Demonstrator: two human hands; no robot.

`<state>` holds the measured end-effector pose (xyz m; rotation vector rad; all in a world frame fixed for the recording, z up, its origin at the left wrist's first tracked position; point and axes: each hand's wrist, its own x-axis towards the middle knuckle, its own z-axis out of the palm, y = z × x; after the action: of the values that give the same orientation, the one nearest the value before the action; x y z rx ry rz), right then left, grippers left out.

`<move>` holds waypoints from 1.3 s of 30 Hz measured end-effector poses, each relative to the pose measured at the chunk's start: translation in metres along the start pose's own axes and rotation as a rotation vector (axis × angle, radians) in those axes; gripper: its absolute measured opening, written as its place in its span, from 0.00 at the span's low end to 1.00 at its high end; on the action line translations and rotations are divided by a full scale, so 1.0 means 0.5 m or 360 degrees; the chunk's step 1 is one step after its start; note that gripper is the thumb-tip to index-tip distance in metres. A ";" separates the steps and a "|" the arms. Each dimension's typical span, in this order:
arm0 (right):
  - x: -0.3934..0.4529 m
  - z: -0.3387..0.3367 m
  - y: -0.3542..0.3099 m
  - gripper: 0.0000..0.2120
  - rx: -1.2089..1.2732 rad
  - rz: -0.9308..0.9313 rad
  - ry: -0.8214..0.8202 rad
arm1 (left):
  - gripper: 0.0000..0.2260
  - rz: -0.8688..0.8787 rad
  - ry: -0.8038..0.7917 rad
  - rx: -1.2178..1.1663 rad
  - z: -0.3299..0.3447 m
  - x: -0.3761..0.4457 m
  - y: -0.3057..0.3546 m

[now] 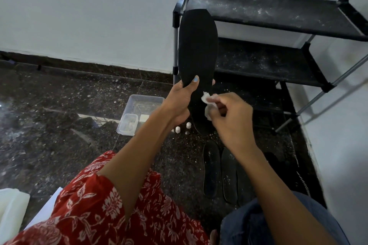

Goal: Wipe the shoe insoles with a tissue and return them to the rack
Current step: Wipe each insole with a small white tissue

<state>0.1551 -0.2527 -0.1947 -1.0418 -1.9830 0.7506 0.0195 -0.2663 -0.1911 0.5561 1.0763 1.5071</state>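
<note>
Red cloth with a white flower print (95, 211) fills the bottom left, and a blue denim knee (264, 226) sits at the bottom right; both are cut by the frame edge. At the far left edge a pale, whitish object (12, 205) is only partly in view, and I cannot tell what it is.

Higher up, the left hand (179, 101) grips the lower part of a black insole (197, 49), thumb on the front face and fingers curled behind, so its heel end is hidden. This insole stands upright in the air, in front of the rack's left post. The right hand (229, 117) pinches a crumpled white tissue (207, 103) against the insole's lower face.

Two more black insoles (219, 169) lie side by side on the floor, and a third dark shape to their right is too dark to make out. Near them stand small white caps or bottles (183, 127), hard to identify, and a clear plastic container (139, 111) with a smaller one inside.

The floor (49, 115) is dark speckled stone, dusty. The black rack (268, 16), with two dusty shelves, stands against a white wall (89, 6).
</note>
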 end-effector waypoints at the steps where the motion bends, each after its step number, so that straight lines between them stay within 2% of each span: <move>1: -0.003 0.009 0.001 0.09 -0.0036 -0.0040 -0.0041 | 0.13 -0.0009 -0.0005 -0.0017 0.000 -0.001 0.000; 5: -0.019 0.031 -0.010 0.10 -0.0078 -0.0257 -0.0259 | 0.16 -0.0030 0.0024 -0.0091 -0.006 -0.002 0.000; 9: -0.001 0.012 0.005 0.09 -0.0222 -0.0060 0.0052 | 0.15 -0.0032 -0.0009 -0.0062 -0.001 -0.004 0.002; 10: 0.000 0.010 0.004 0.09 -0.0211 -0.0063 0.0057 | 0.15 -0.0030 -0.0011 -0.0061 0.000 -0.004 0.002; 14: -0.016 0.022 -0.008 0.08 -0.0185 -0.0311 -0.0338 | 0.16 -0.0051 0.0026 -0.0109 -0.002 -0.002 -0.002; 19: 0.008 0.013 0.012 0.09 -0.0240 -0.0129 0.0036 | 0.16 -0.0030 0.0027 -0.0056 -0.001 -0.003 0.001; 23: -0.005 0.022 -0.002 0.08 -0.0116 -0.0265 -0.0251 | 0.17 -0.0058 0.0043 -0.0084 -0.002 -0.002 0.002; 24: -0.005 0.021 -0.001 0.08 -0.0109 -0.0248 -0.0246 | 0.17 -0.0060 0.0042 -0.0085 -0.002 -0.002 0.002; 28: 0.008 0.013 0.009 0.08 -0.0142 -0.0119 0.0061 | 0.17 -0.0045 0.0008 -0.0023 -0.002 -0.002 0.002; 29: 0.007 0.013 0.007 0.08 -0.0142 -0.0156 0.0029 | 0.17 -0.0045 0.0004 -0.0028 -0.002 -0.002 0.002; 32: -0.006 0.021 0.002 0.08 -0.0116 -0.0243 -0.0284 | 0.17 -0.0077 0.0029 -0.0098 -0.003 -0.003 0.000; 33: -0.006 0.020 0.004 0.08 -0.0131 -0.0226 -0.0298 | 0.17 -0.0081 0.0033 -0.0099 -0.003 -0.004 0.000; 37: 0.017 0.007 0.017 0.09 -0.0182 -0.0131 0.0059 | 0.16 -0.0066 0.0018 -0.0037 0.000 -0.007 0.002; 39: 0.020 0.011 0.009 0.08 -0.0140 -0.0229 -0.0001 | 0.17 -0.0071 0.0023 -0.0044 0.002 -0.005 0.002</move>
<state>0.1485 -0.2430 -0.1975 -0.9375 -2.0824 0.5908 0.0203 -0.2684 -0.1892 0.4994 1.0705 1.4866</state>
